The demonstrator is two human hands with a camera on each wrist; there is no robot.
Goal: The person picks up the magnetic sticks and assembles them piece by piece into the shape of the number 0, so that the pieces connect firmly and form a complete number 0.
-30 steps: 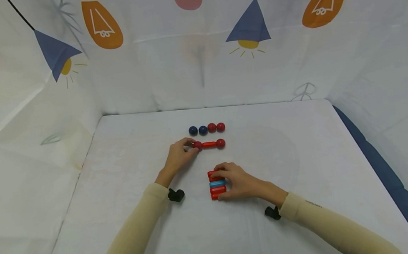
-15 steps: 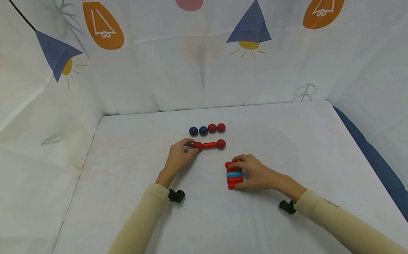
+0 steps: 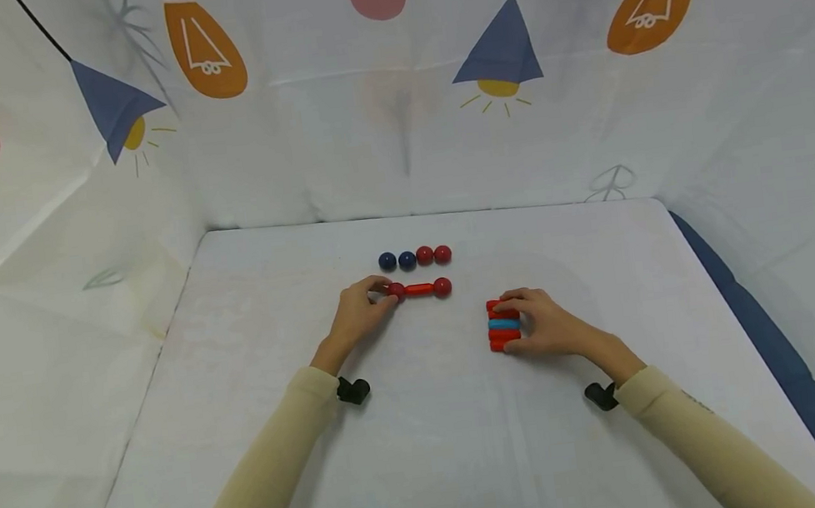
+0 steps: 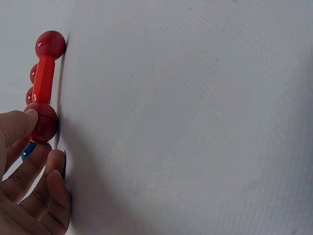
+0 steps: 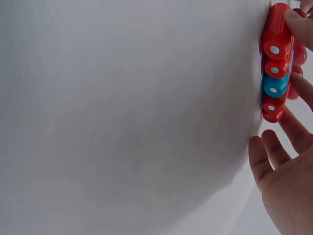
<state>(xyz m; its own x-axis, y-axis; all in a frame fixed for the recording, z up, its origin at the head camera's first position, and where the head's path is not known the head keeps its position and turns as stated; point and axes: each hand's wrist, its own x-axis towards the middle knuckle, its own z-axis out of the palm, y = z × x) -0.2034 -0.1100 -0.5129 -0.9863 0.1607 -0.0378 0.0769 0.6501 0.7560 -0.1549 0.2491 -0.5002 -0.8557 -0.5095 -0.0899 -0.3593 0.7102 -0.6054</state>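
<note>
My left hand (image 3: 357, 317) pinches a red ball (image 4: 45, 126) between thumb and fingers. That ball sits at one end of a red rod (image 4: 44, 78), and a second red ball (image 3: 442, 287) caps the other end, making a dumbbell shape that lies on the table. Further right, my right hand (image 3: 548, 328) grips a side-by-side stack of short rods, thumb at the near end and fingers at the far end. Several are red rods (image 5: 278, 34), with one blue rod (image 5: 275, 85) in the middle. Pale round dots mark the rod ends in the right wrist view.
Behind the dumbbell, two dark blue balls (image 3: 397, 261) and two red balls (image 3: 434, 255) stand in a row on the white table (image 3: 415, 454). A printed white cloth (image 3: 335, 145) hangs behind the table's back edge.
My right hand has slid the stack of rods to the right and away from me across the table. The left hand stays on the red ball.
</note>
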